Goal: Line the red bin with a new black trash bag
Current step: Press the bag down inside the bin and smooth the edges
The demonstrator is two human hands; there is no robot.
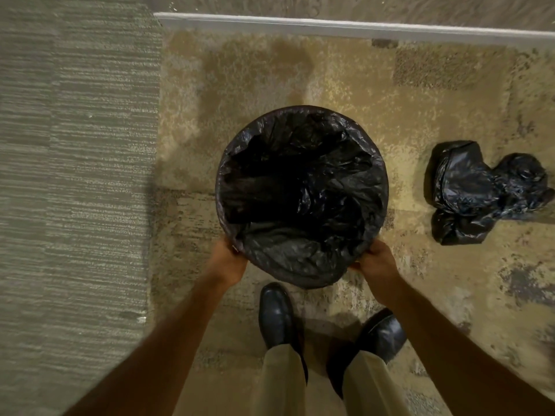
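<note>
Colours only:
- Trash bag lining the bin, frame centre: glossy black, crinkled grey highlights. The bin's own colour can't be confirmed, the plastic covers the rim.
- Second bag, right edge: same shiny black, bunched.
- Carpet under both: mottled tan-gold with brown and dark grey patches, blotchy.
- Left strip of flooring: grey-green with fine pale horizontal streaks.
- Baseboard along the top: white-grey.
- Shoes, lower centre: polished black.
- Trousers: plain khaki-beige.
</note>
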